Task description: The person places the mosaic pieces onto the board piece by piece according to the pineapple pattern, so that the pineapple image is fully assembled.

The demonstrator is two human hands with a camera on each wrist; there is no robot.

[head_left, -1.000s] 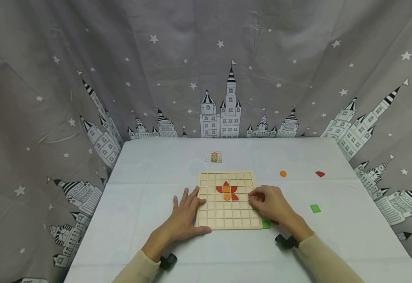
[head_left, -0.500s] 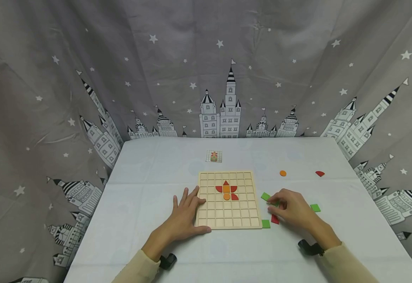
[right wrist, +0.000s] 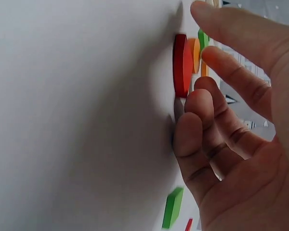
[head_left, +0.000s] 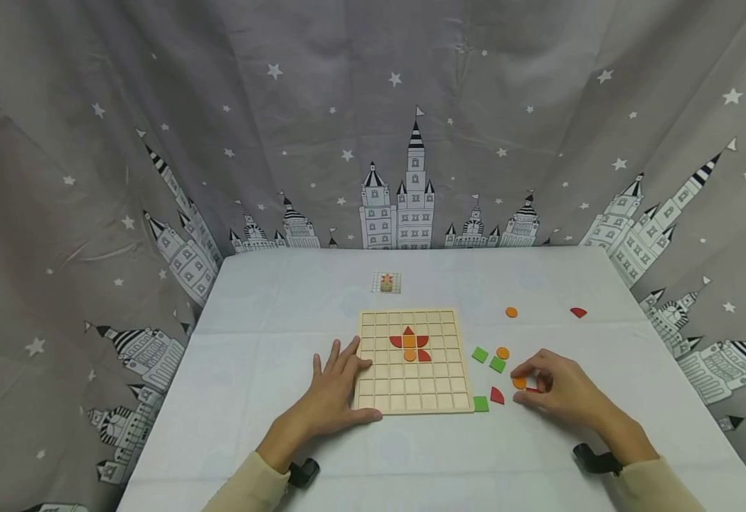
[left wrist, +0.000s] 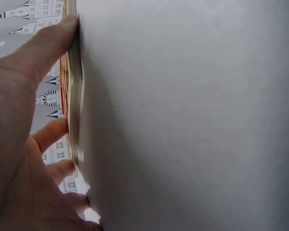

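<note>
My left hand (head_left: pixel 334 397) rests with spread fingers at the left edge of the wooden grid board (head_left: pixel 385 395); in the left wrist view the thumb (left wrist: pixel 58 41) touches its edge. On the board sit an orange square (head_left: pixel 409 342), an orange disc (head_left: pixel 409 355) and several red pieces (head_left: pixel 424 355). To the right of the board, my right hand (head_left: pixel 561 387) is low over the table, thumb and index finger apart around another orange disc (head_left: pixel 519 382). A red piece (right wrist: pixel 182 65) lies beside that disc, partly hidden by the fingers in the head view.
Green squares (head_left: pixel 480 354) lie along the board's right side, with a red quarter piece (head_left: pixel 497 395) and an orange disc (head_left: pixel 503 353). Farther off are another orange disc (head_left: pixel 511 312) and a red quarter piece (head_left: pixel 578 312). A small pattern card (head_left: pixel 387 282) lies behind the board.
My right hand has moved right, from the board's right edge past the green squares to the orange disc, uncovering loose pieces. My left hand has stayed at the board.
</note>
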